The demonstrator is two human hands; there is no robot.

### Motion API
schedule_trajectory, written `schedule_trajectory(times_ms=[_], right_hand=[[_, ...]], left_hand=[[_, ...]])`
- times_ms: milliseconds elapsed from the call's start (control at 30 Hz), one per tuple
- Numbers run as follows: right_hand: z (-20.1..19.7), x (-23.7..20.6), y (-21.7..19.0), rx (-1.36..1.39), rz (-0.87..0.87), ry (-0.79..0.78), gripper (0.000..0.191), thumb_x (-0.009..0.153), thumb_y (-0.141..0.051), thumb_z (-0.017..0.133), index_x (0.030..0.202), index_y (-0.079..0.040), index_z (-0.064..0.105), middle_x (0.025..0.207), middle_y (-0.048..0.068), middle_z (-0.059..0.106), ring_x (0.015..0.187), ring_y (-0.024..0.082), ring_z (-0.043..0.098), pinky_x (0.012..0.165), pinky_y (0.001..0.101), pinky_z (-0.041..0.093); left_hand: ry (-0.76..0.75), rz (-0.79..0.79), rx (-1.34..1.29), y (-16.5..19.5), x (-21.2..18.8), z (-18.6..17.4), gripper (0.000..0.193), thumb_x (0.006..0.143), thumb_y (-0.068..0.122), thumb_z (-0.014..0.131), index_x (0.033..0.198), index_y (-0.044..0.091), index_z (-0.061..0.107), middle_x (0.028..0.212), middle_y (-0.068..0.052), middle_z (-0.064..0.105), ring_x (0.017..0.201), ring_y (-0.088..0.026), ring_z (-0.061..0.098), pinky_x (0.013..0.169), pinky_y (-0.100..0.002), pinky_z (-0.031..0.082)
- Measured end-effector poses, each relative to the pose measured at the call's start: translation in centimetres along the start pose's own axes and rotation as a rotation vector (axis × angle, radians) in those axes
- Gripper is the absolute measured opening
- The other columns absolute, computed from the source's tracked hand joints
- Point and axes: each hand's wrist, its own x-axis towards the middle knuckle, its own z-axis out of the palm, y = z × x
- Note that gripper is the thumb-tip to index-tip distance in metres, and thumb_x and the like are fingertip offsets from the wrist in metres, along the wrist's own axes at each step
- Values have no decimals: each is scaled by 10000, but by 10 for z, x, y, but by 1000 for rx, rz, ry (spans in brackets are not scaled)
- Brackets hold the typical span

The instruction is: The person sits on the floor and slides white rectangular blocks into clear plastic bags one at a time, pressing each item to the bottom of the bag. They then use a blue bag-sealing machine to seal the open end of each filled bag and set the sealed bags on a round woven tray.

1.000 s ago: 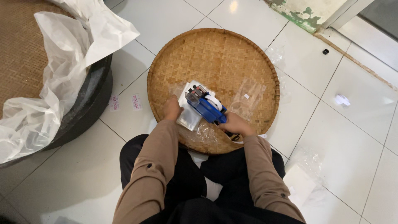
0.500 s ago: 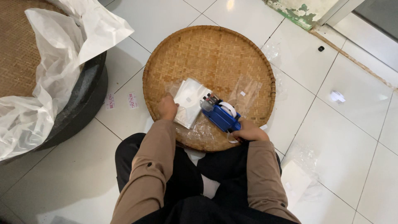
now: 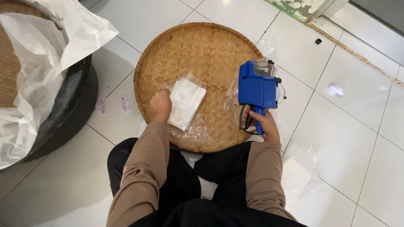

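One blue label gun [image 3: 257, 86], one clear packet [image 3: 185, 103], one woven tray [image 3: 198, 50].
Right hand [image 3: 263, 124] grips the gun, now lifted right off the packet; left hand [image 3: 161, 105] grasps the packet.

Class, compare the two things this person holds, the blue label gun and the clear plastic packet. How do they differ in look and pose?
The label gun is solid, opaque blue and bulky; the packet is thin, flat and see-through with whitish contents. The gun is raised upright in the right hand over the tray's edge; the packet lies against the woven tray under the left hand. Both are gripped, one per hand.
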Motion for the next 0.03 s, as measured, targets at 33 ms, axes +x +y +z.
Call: schedule_trajectory(times_ms=[33], right_hand=[[-3,0,2,53,-13,-21,280,925,-137,704,1131,45,655,968,149,713,851,261,726,754,419,620]], left_hand=[[28,22,16,0,0,0,202,949,154,568,996,135,764,1007,-179,745,925,-417,710,791,-529,551]])
